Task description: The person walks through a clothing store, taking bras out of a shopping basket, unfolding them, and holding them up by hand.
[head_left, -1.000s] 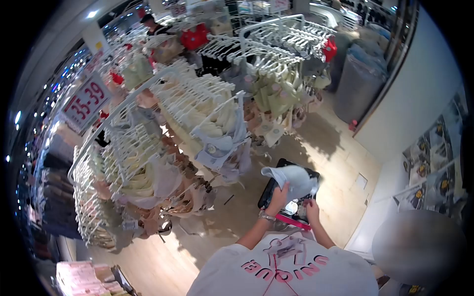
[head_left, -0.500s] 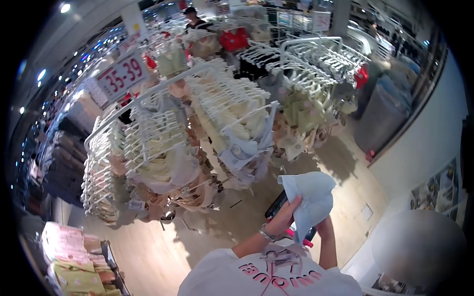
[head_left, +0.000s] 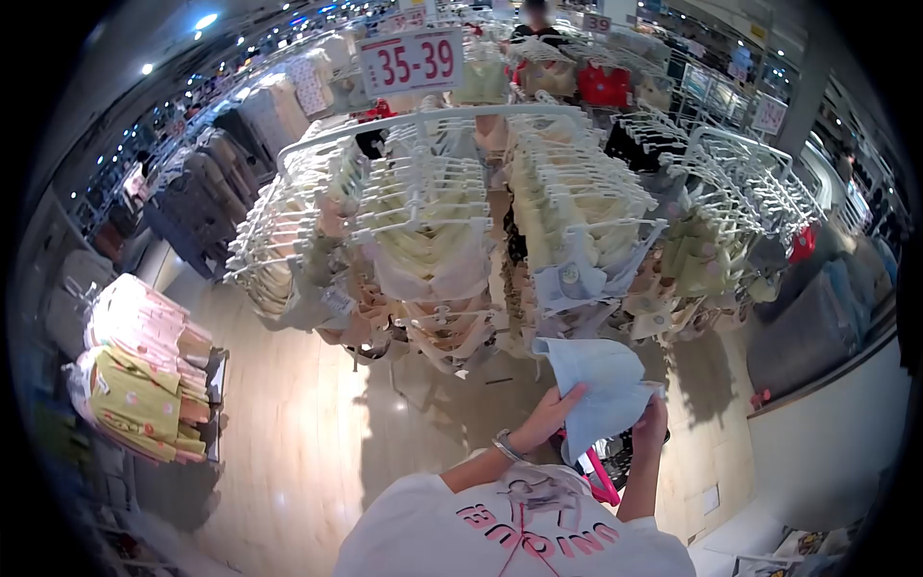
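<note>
A pale blue cloth piece with a moulded, cup-like shape is held up in front of my chest. My left hand grips its left edge, thumb over the cloth, with a bracelet on the wrist. At its right edge my right hand is closed on the same cloth. Just below the hands, partly hidden, is a dark basket with a pink handle. Beyond the cloth stands a white rack full of pastel bras on white hangers.
A price sign tops the rack. Pink and green garments hang at left. Large grey bags stand at right beside a white wall. A person is behind the racks. Pale wood floor lies between.
My view has swung left toward the rack. The blue cloth has been lifted from over the basket, and my right hand, earlier beside it, now grips its right edge.
</note>
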A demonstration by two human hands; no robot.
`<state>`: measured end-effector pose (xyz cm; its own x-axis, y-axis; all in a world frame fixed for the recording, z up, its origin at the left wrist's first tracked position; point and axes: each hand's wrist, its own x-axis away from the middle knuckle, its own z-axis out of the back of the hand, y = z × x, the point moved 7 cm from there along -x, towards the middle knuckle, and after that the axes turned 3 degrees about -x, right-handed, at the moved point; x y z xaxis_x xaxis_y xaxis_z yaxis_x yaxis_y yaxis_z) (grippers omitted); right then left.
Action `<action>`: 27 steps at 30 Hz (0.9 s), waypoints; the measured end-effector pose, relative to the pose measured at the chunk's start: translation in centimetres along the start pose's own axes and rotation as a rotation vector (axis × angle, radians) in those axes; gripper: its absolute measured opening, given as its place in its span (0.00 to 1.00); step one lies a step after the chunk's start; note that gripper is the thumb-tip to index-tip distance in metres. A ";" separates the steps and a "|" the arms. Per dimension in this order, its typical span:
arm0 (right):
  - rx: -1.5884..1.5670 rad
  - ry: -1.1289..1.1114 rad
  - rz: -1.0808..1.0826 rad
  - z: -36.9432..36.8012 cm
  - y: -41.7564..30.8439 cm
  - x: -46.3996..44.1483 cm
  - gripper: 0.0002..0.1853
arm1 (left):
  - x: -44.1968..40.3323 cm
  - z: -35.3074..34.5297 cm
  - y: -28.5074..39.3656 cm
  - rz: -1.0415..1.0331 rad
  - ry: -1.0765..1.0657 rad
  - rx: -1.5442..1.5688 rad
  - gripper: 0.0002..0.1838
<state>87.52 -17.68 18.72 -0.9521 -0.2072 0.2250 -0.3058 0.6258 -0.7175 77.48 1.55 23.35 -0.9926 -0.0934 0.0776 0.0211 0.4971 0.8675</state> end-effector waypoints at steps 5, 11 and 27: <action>-0.073 -0.098 0.226 -0.7 -5.5 0.2 0.12 | 1.6 5.0 0.1 -0.107 0.158 -0.154 0.22; -0.096 -0.282 0.419 -7.1 -12.3 5.3 0.17 | 2.2 7.3 -2.7 -0.060 0.078 -0.255 0.21; 0.192 -0.768 -0.101 -17.5 -5.1 17.6 0.21 | 0.3 -2.6 -6.4 0.093 -0.636 -0.505 0.23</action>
<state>72.19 -11.41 37.86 -0.6272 -0.7596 -0.1719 -0.3168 0.4505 -0.8347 77.36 -3.86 19.12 -0.8591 0.5118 -0.0016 0.0077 0.0162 0.9998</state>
